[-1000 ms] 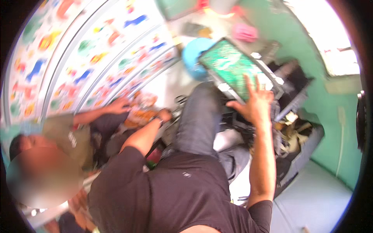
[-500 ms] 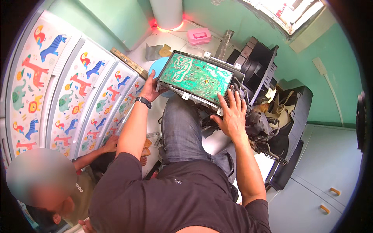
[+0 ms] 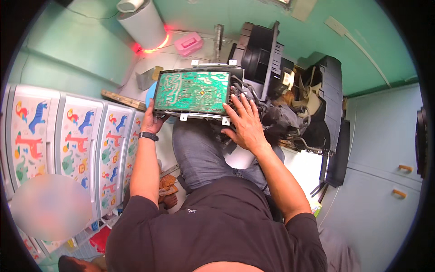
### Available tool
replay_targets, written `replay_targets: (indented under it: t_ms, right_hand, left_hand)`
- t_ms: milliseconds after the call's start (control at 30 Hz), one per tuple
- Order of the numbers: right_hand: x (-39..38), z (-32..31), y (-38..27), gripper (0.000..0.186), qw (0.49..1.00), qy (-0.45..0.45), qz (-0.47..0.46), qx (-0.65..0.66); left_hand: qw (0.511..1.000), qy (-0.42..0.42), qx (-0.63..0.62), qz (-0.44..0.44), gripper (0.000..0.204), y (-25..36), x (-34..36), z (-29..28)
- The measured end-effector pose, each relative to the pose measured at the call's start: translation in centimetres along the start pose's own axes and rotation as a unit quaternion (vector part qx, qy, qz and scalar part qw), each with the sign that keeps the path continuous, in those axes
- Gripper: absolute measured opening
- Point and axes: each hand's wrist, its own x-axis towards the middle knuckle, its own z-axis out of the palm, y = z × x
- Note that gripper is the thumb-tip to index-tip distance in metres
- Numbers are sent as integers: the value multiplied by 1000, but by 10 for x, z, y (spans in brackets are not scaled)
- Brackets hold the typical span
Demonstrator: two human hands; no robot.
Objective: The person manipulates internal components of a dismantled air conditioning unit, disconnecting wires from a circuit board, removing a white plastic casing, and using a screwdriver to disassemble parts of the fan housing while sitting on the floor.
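A green circuit board (image 3: 188, 93) sits solder side up in a dark metal frame with white mounting tabs (image 3: 226, 121), above my thighs. My left hand (image 3: 152, 122), with a black wristband, is closed around the frame's left edge; its fingers pass partly underneath, out of sight. My right hand (image 3: 247, 124) has its fingers spread, fingertips resting at the board's right edge beside a bundle of dark cables (image 3: 247, 88). Whether those cables run into the frame is hard to make out.
Large black plastic housings (image 3: 326, 99) with cables and straps stand at the right. Light grey cabinet doors (image 3: 376, 131) lie beyond. Patterned drawers (image 3: 74, 145) line the left, with another person near. A pink box (image 3: 189, 44) and white cylinder (image 3: 142, 27) are at the back.
The framed board and both hands have shifted left in the view, and the board now lies more level. The surroundings have turned as the view moved. My hands keep their places on the frame.
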Motion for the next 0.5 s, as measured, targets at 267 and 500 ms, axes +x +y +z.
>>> replay_targets:
  t_ms: [267,500]
  right_hand:
    - [-65,-14,20,59,988,104,84,73]
    - [-39,-11,37,55,983,150,91,53]
  left_hand:
    - [995,69,33,58,44,4,8,-9]
    - [984,120,81,102,38,-4,8,-4]
